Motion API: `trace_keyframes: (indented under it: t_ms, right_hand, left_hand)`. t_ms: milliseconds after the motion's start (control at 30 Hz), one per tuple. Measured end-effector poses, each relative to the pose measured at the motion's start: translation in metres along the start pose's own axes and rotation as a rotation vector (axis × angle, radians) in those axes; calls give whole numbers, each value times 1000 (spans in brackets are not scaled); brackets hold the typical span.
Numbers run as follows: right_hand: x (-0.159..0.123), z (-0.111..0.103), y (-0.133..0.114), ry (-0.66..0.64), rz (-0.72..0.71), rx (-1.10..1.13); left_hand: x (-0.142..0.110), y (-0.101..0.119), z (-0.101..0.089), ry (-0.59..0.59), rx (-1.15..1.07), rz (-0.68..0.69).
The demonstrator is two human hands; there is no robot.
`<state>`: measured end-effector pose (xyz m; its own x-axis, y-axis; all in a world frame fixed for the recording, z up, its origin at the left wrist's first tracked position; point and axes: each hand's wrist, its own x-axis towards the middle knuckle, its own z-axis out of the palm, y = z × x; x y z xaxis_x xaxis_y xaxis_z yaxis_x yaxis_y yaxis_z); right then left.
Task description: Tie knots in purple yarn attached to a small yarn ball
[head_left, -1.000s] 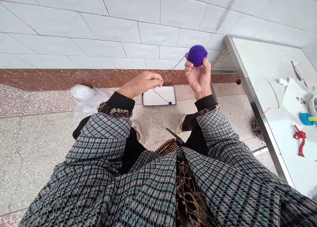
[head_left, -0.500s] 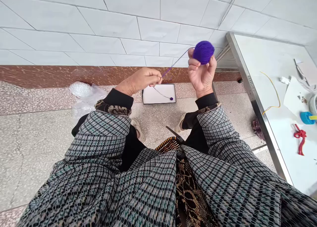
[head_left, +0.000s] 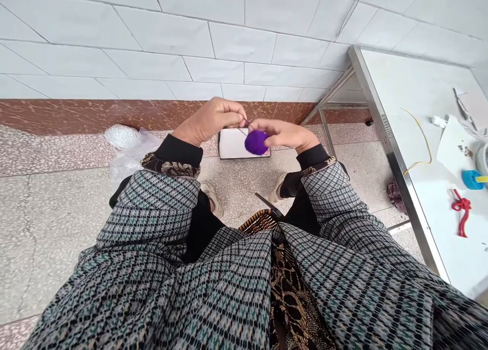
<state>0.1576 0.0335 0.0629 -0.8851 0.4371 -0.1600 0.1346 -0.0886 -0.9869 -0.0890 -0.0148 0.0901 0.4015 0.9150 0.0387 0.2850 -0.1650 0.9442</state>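
My right hand (head_left: 286,134) holds a purple ball of yarn (head_left: 256,142) under its fingers, palm turned down, just in front of my knees. My left hand (head_left: 213,119) is pinched on the purple yarn strand right beside the ball, its fingertips almost touching my right hand. A white tray (head_left: 231,144) lies on the floor beneath both hands, partly hidden by the ball. My checked sleeves and lap fill the lower part of the view.
A clear plastic bag with white stuff (head_left: 127,141) lies on the floor at left. A metal-edged white table (head_left: 389,131) stands at right with yellow cord (head_left: 422,145), a red knot (head_left: 461,211), a blue cap (head_left: 471,179) and paper scraps. A woven basket rim (head_left: 259,222) shows between my knees.
My right hand has come down and left from head height with the yarn ball, turning palm down to meet my left hand, which rose slightly. The taut strand between them has shortened.
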Motion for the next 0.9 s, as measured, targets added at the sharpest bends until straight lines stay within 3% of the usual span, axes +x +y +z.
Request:
trace_keyframes:
  t_ms: [33,100,167,233,267,333,400,467,500,533,600,667,733,767,833,900]
  right_hand:
    - [-3,0,-5,44,-109,68]
    - [-5,-3,-13,322,-342,211]
    - [-1,-6,-16,633,-448,274]
    - [7,-7,-12,779,-365,216]
    - [11,-6,-9,765,-272,156]
    - [16,0,-1,594,-83,28]
    - [16,5,3,301,-4,-68]
    - [12,7,5,52,-59,-91]
    - [9,5,4,7,-123,-65]
    - [6,2,4,34,-200,-15]
    - [3,-7,1,281,-349,108]
    - [3,-14,-3,604,-396,157]
    - [5,-14,-7,784,-313,102]
    - [7,-12,-9,791,-239,56]
    - [11,-3,-10,659,-83,-20]
    - [11,7,-10,415,33,-64]
  left_hand:
    - [1,-3,-1,68,-11,-26]
    - [3,-6,1,109,9,-64]
    - [4,-4,4,6,69,-67]
    - [4,2,8,-173,118,-50]
    - [3,6,9,-247,130,-36]
    - [1,10,9,-291,120,-12]
    - [0,8,6,-191,82,-2]
    - [0,0,2,-22,38,-18]
    - [1,-4,1,59,22,-28]
    - [2,-9,-1,123,14,-35]
    - [5,-15,-1,176,31,-40]
    - [6,-15,1,96,82,-44]
    - [6,-9,5,-83,124,-40]
    - [5,-5,6,-176,133,-30]
    - [3,2,8,-282,125,-2]
    - [1,5,7,-221,102,9]
